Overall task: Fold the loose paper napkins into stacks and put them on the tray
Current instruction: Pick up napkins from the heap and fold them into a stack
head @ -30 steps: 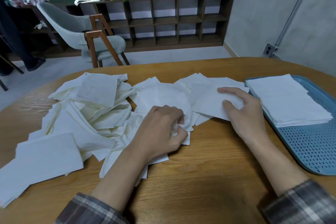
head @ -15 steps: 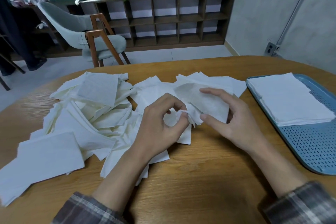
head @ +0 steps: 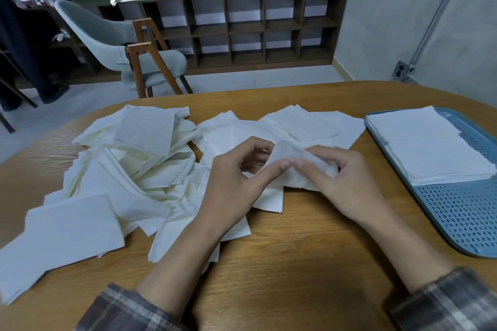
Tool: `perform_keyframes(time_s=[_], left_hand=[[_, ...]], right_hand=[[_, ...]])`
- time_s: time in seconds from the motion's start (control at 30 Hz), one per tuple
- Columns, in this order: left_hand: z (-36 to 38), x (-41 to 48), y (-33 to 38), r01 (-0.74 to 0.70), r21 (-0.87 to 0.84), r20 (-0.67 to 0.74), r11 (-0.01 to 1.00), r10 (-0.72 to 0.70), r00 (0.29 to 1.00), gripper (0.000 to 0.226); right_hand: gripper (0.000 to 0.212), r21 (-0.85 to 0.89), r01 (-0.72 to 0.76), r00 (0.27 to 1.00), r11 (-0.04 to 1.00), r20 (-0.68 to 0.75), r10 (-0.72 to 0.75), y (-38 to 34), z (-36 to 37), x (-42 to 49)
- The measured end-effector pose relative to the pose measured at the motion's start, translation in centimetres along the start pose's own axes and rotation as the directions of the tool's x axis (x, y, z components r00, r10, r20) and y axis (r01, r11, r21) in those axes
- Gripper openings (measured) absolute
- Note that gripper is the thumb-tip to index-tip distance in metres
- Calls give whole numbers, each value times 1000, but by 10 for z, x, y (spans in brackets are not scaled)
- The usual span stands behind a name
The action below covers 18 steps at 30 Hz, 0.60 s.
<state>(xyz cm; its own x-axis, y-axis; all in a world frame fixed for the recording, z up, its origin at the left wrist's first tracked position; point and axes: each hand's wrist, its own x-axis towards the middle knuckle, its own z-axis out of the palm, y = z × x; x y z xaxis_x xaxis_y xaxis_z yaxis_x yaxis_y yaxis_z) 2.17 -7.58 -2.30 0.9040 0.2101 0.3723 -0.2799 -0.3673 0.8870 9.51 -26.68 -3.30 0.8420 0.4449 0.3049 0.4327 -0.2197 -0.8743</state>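
Lining up corners is advised while the limp white paper napkin (head: 288, 154) is pinched mid-frame by left hand (head: 234, 186) and right hand (head: 347, 186).

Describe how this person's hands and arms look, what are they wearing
The left hand and right hand are bare: no gloves, rings or watch visible. The left sleeve and right sleeve are dark plaid with paler lines, leaving the forearms uncovered.

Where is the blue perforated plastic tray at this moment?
In the head view, the blue tray lies at the right edge of the wooden table, right of the right hand, with a stack of folded white napkins on its far half.
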Motion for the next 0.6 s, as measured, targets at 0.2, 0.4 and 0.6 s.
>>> perform_keyframes(time_s=[0.2, 0.4, 0.6], left_hand=[[-12, 6, -4, 181, -104, 8, 978, -182, 983, 23], [-18, 9, -5, 180, -153, -48, 972, -189, 981, 22], [-15, 9, -10, 161, -73, -9, 984, -162, 987, 15]], right_hand=[[12, 284, -110, 982, 953, -114, 148, 1, -8, 5], [32, 511, -267, 963, 817, 113, 244, 1, -9, 7], [39, 411, -339, 940, 846, 192, 283, 1, -4, 5]])
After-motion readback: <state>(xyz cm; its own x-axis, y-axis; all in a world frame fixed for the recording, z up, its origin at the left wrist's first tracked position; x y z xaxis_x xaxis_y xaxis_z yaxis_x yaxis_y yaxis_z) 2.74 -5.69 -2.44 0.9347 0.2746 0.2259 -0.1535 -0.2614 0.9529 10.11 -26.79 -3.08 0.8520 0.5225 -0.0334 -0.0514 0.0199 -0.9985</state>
